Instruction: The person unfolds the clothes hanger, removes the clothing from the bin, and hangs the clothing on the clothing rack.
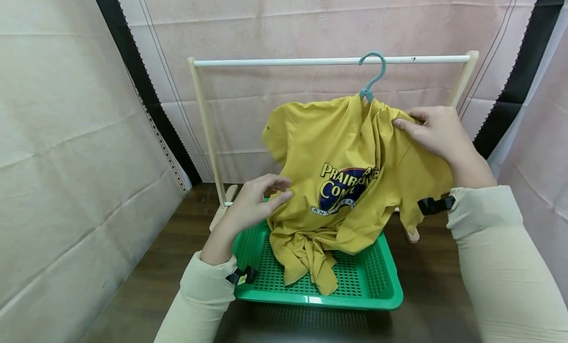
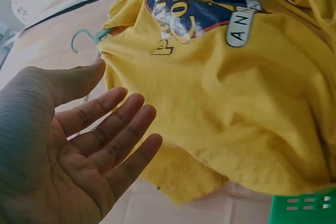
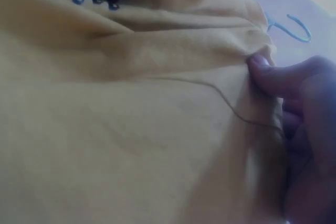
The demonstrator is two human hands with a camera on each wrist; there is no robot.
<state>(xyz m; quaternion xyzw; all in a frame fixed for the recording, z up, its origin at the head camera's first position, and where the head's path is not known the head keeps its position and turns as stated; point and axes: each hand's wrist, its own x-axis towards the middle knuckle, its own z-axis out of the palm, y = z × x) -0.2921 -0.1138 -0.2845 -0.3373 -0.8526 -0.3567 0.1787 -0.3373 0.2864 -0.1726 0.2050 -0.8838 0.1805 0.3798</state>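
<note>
A yellow T-shirt (image 1: 306, 141) with a dark blue printed logo hangs on a light blue hanger (image 1: 377, 76), whose hook loops over the rack's white bar. My right hand (image 1: 437, 131) pinches the shirt's shoulder at the right, thumb on the front and fingers behind the cloth, as the right wrist view (image 3: 310, 103) also has it. The fabric is bunched near the collar. Beside the shirt's left edge, my left hand (image 1: 253, 202) holds nothing, its fingers spread and slightly bent. The shirt's hem droops into a green basket (image 1: 395, 289). Most of the hanger is hidden inside the shirt.
The clothes rack's white bar (image 1: 275, 62) spans two pale wooden posts (image 1: 205, 121). Beneath lies a dark wooden tabletop (image 1: 146, 284). Pale fabric walls (image 1: 80, 111) with black strips enclose the back and sides.
</note>
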